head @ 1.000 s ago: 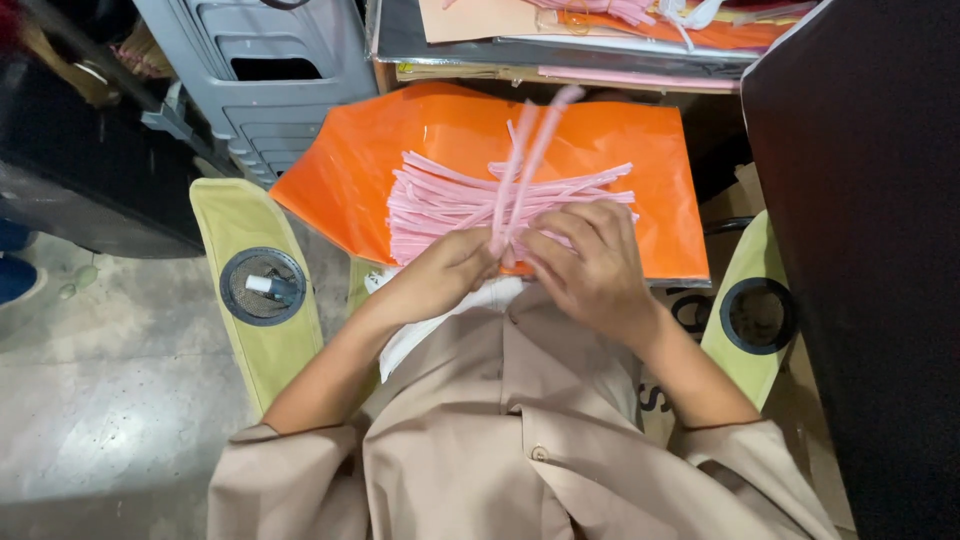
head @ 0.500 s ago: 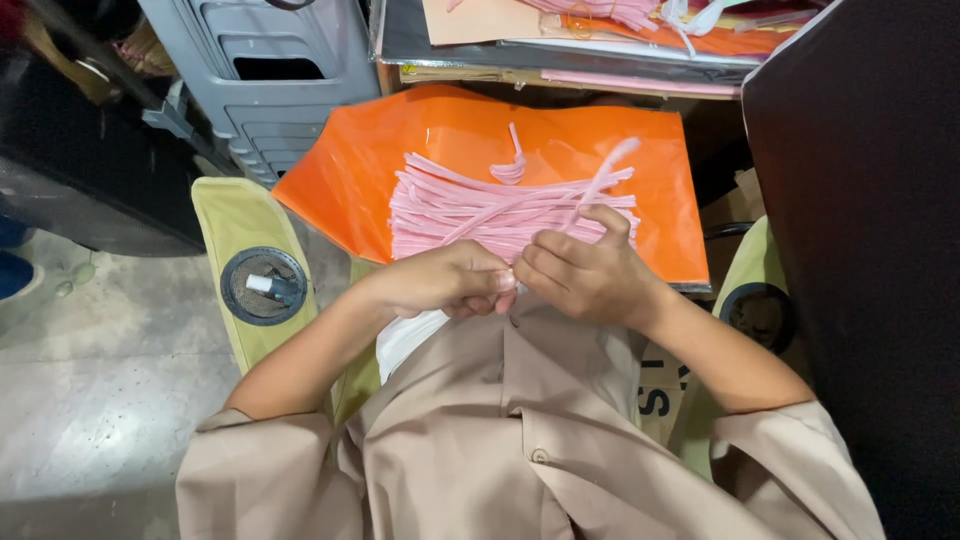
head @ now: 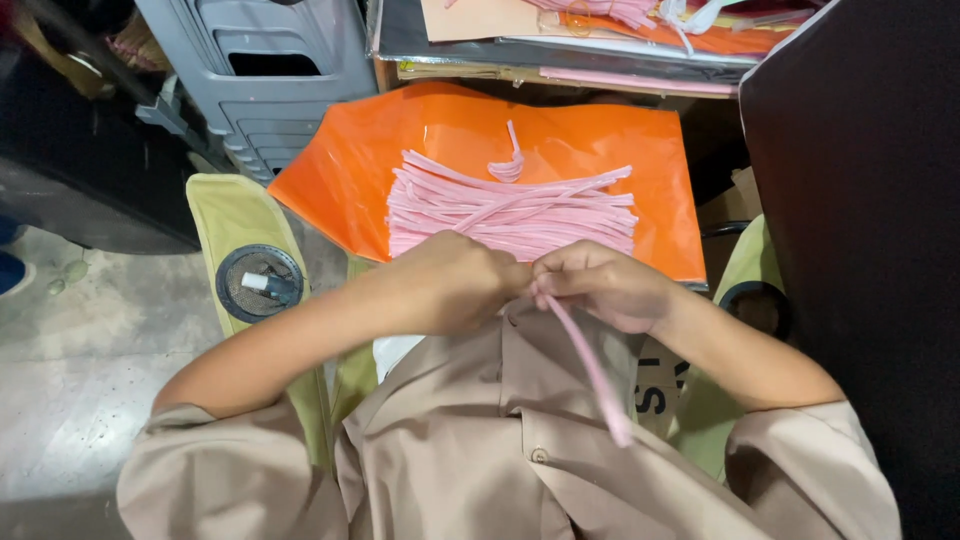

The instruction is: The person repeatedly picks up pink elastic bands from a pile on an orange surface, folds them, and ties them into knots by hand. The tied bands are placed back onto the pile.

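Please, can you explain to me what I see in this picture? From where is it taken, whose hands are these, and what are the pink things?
The picture comes from a camera worn on a person's head, looking down, so you see that person's own arms and beige shirt. There is no machine here, only two bare hands. The left hand and the right hand meet in front of the chest, and together they pinch one pink strip, which hangs down over the shirt. Beyond the hands lies an orange plastic sheet with a pile of pink strips on it. To the left is a yellow-green armrest with a round cup holder. A grey plastic crate stands further back.
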